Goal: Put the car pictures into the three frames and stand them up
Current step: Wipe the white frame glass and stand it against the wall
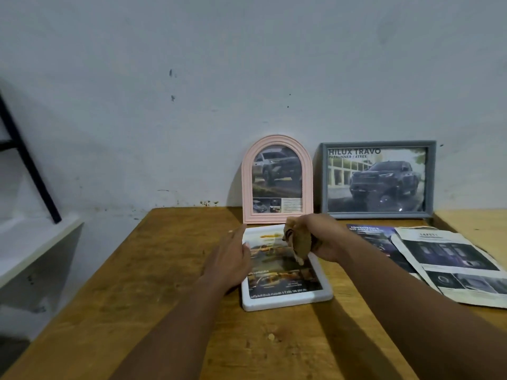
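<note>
1. The white frame point(288, 300) lies flat on the table point(164, 270) with its picture in. It looks light, rigid and likely slippery on the front, so take it by both long rims.
2. Your left hand point(230, 259) lies straight-fingered at its left rim. Your right hand point(321, 237) curls round a brown wad point(300, 242) above it.
3. The pink frame point(248, 187) and grey frame point(378, 215) stand at the wall.

Wooden table point(153, 270). A white frame point(285, 301) is laid flat at centre; a pink frame point(247, 187) and a grey frame point(378, 215) are stood along its rear edge; printed sheets point(450, 270), possibly brochure pages, are spread at right.
</note>
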Demonstrator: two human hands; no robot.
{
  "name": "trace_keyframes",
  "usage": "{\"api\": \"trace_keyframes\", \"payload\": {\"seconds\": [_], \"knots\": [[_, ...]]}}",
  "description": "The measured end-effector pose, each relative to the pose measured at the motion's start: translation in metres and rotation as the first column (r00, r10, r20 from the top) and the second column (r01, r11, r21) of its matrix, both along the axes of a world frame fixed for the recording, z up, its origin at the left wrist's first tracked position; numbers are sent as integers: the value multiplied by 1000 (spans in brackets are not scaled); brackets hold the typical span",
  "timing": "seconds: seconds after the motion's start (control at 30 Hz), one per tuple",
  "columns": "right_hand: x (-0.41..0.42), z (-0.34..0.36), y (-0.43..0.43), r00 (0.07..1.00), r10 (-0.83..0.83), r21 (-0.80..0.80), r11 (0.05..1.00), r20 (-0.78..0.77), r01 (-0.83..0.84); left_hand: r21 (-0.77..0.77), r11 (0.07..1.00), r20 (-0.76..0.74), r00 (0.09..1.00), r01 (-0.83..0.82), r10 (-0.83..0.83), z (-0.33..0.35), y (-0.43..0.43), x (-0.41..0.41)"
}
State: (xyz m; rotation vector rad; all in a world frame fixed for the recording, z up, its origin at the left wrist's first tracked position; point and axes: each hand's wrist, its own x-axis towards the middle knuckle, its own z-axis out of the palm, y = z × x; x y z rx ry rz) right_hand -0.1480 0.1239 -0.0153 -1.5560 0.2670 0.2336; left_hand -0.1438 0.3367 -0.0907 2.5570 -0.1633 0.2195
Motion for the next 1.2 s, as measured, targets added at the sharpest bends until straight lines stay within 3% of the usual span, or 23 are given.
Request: {"api": "trace_keyframes", "payload": {"seconds": [0.07,0.13,0.2,0.27,0.33,0.47,0.63,0.97,1.07,1.2], "knots": [[25,-2,15,970,109,-410,912,219,-10,-15,1000,-17,1000,16,-17,-5,0,4],[39,-7,31,880,265,-661,747,395,72,-56,998,-21,999,24,-25,-8,2,5],[43,-22,46,780,468,-817,568,416,95,-77,997,-21,999,27,-28,-11,3,6],[35,-42,59,712,639,-914,405,291,10,-70,997,-21,999,42,-44,-13,5,6],[27,-55,62,674,707,-941,333,213,-51,-67,996,-17,998,61,-62,-13,5,6],[27,-53,51,635,756,-954,284,158,-100,55,995,21,996,82,-83,-14,5,9],[29,-57,45,588,801,-988,154,111,-24,195,974,33,991,118,-126,-18,6,14],[22,-50,11,775,631,-999,15,42,42,136,989,-73,996,65,-55,-16,1,12],[12,-51,14,807,589,-999,28,43,33,134,989,-77,996,59,-49,-15,1,13],[5,-56,44,822,569,-997,-50,22,61,111,992,-81,995,60,-51,-12,0,10]]}}
